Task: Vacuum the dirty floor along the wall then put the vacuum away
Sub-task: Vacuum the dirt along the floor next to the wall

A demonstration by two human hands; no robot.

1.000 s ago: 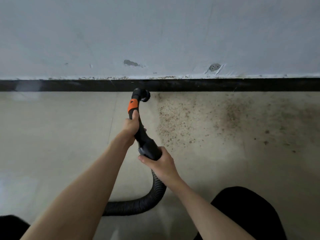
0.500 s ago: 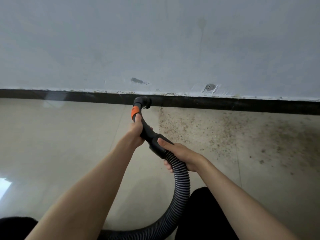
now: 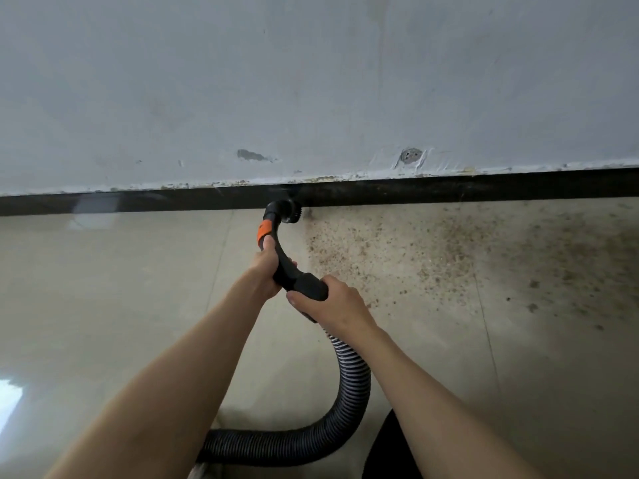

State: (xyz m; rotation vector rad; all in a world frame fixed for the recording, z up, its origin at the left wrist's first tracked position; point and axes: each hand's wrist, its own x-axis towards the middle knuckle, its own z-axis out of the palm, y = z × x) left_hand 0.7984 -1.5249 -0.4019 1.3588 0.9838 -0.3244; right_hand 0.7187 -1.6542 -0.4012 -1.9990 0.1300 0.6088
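Back under the skirting goes my brush head (image 3: pixel 289 212), right hand (image 3: pixel 332 304) up over the cuff again. Left hand (image 3: pixel 267 267) wraps the black wand (image 3: pixel 281 252) to steer, both clenched; dirt (image 3: pixel 397 257) lies just right.

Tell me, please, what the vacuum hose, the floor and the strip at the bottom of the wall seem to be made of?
Vacuum hose: likely flexible plastic, ribbed with pale rings, and it bends in a curve. Floor: probably glazed tile, glossy, with thin joint lines and window glare. Black skirting strip: perhaps polished stone or tile, since it reflects light; uncertain.
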